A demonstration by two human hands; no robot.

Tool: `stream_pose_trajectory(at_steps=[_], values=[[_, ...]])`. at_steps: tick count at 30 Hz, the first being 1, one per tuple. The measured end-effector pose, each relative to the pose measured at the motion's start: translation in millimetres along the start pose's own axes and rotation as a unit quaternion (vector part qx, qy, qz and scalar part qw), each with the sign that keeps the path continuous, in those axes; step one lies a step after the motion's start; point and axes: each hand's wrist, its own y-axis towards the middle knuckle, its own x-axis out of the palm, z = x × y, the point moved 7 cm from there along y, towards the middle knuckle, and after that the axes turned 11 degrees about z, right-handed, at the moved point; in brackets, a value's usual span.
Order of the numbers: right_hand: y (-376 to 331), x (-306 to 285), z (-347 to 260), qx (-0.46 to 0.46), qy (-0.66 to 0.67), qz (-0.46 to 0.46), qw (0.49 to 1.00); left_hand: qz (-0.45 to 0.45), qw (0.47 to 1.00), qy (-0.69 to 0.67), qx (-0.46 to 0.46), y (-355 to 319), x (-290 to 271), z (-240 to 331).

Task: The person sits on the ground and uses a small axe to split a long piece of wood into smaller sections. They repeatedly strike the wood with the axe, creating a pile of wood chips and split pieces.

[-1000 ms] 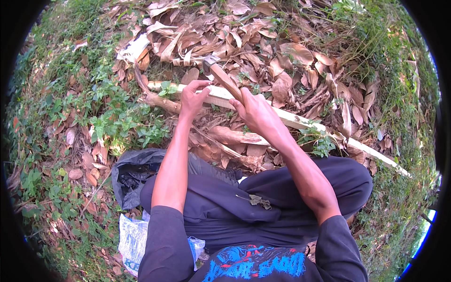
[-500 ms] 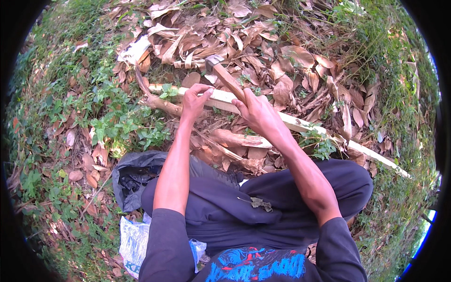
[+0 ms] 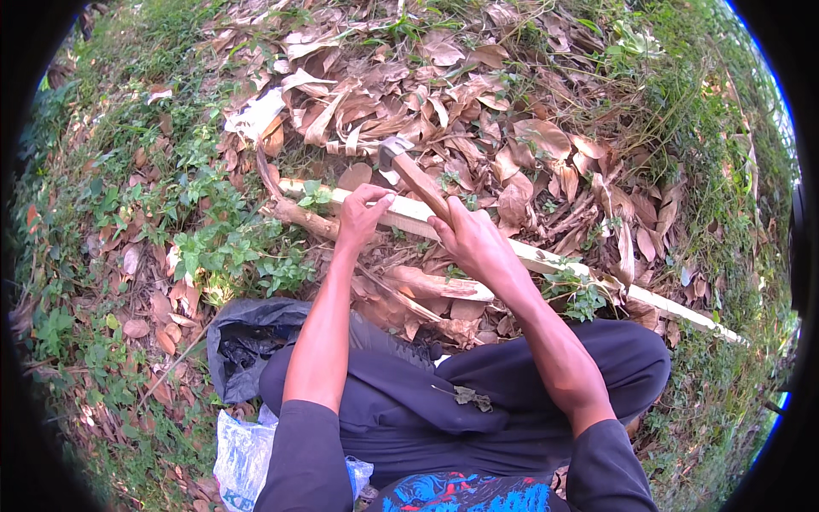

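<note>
My right hand (image 3: 471, 239) grips the wooden handle of a hammer (image 3: 423, 186), whose metal head is raised just beyond my left fingertips. A long pale wooden strip (image 3: 411, 215) lies on the ground, running from far left to near right beneath both hands. At its upper left part, my left hand (image 3: 360, 213) is closed in a pinch, thumb and forefinger together over the wood. Whatever those fingers hold is too small to make out. A shorter split piece of wood (image 3: 444, 286) rests on the leaves nearer to me.
Dry brown leaves (image 3: 478, 94) and green weeds (image 3: 213, 243) cover the ground. A brown branch (image 3: 303, 220) lies by the strip's left end. Left of my crossed legs are an open dark bag (image 3: 247, 346) and a clear plastic bag (image 3: 243, 456). A dry leaf sits on my trousers (image 3: 401, 375).
The whole scene sits slightly lower in the picture. The hammer head has come slightly closer to my left fingertips; both hands keep their grips.
</note>
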Motion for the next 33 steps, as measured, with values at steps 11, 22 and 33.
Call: stream_pose_trajectory(at_steps=[11,22,33], values=[[0.7,-13.9,-4.9,-0.008,0.024,0.035,0.999,-0.009,1.000,0.006,-0.009,-0.7,2.3,3.3],[-5.3,-13.5,-16.6,-0.050,0.038,0.050,0.997,-0.018,0.999,-0.003,-0.031,0.3,0.7,-6.8],[-11.5,-18.4,-32.6,-0.035,0.068,0.044,0.996,-0.018,1.000,-0.013,-0.002,1.6,0.5,-7.6]])
